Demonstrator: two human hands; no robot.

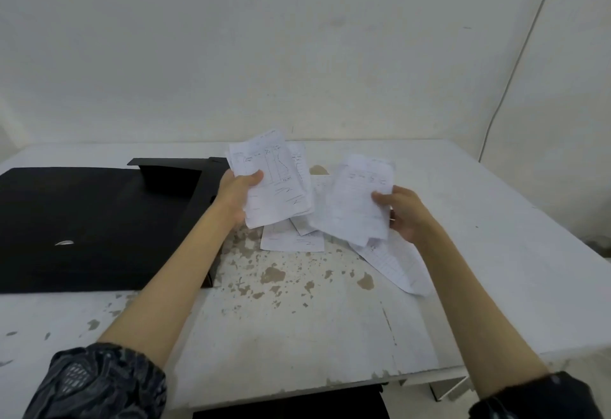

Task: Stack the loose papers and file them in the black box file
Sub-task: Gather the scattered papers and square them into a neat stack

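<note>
The left hand (238,191) grips a gathered sheaf (274,180) beside the open black box file (99,220), the right hand (401,212) clutches more sheets (355,200), while stray papers (291,236) await on the surface (297,319); nothing appears filed yet.

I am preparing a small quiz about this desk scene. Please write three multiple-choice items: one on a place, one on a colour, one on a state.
1. Where does the box file lie, seen from the person?
A. left of the papers
B. right of the papers
C. under the table

2. What colour is the box file?
A. white
B. black
C. red

3. What is the left hand doing?
A. resting flat on the table
B. gripping several sheets
C. closing the box file

Answers: 1 A, it lies at the table's left; 2 B, its surfaces are black; 3 B, its thumb pins a stack of sheets.
</note>
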